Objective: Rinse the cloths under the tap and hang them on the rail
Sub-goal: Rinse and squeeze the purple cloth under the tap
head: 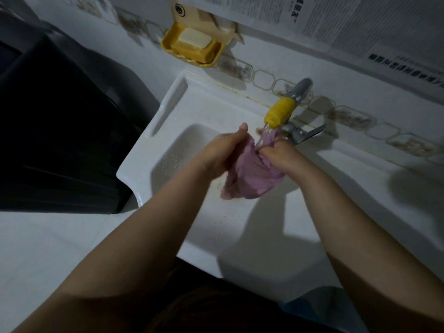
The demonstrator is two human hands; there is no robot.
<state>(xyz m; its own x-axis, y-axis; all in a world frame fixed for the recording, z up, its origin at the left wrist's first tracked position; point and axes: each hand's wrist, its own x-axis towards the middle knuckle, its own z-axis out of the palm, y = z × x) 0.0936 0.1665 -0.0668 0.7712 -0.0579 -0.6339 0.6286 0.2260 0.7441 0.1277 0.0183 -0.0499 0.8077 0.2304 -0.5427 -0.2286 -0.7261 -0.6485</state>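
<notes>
A wet purple cloth (pixel 249 179) hangs bunched over the white sink (pixel 168 150), right under the tap (pixel 281 114) with its yellow spout end. Water runs from the spout onto the cloth's top edge. My left hand (pixel 223 152) grips the cloth's left side, thumb pointing up. My right hand (pixel 281 155) grips its right side near the stream. The cloth's lower part dangles above the basin. No rail is in view.
A yellow soap dish (pixel 192 48) with a bar of soap hangs on the tiled wall at the back left. A dark appliance (pixel 55 131) stands to the left of the sink. White counter (pixel 360 188) runs to the right of the basin.
</notes>
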